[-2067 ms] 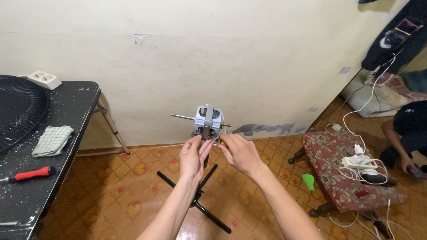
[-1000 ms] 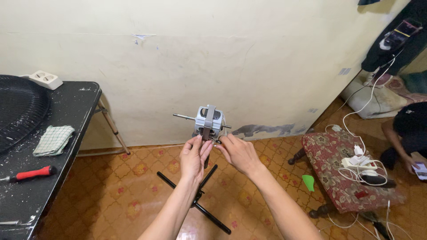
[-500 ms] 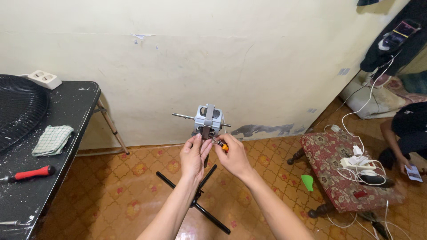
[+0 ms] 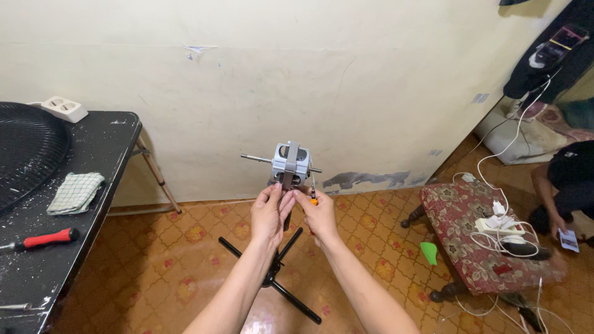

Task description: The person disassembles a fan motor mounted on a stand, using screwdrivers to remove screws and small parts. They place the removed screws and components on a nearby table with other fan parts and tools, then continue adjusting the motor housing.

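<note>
Standing on a black cross-footed stand (image 4: 272, 272) before the wall, the grey fan motor (image 4: 289, 164) is pinched at its underside by the left hand (image 4: 270, 213); the right hand (image 4: 317, 213) is closed round a small orange-handled screwdriver (image 4: 313, 196) just beside it.

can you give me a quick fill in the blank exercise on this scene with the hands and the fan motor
1. Both hands, left hand and right hand, work at a grey fan motor mounted on top of a black ____.
2. The red-handled screwdriver lies on the black ____ at the left.
3. The folded checked cloth lies beside the black fan ____.
4. A white power strip sits at the table's far edge, against the ____.

Missing words: stand; table; grille; wall
</note>
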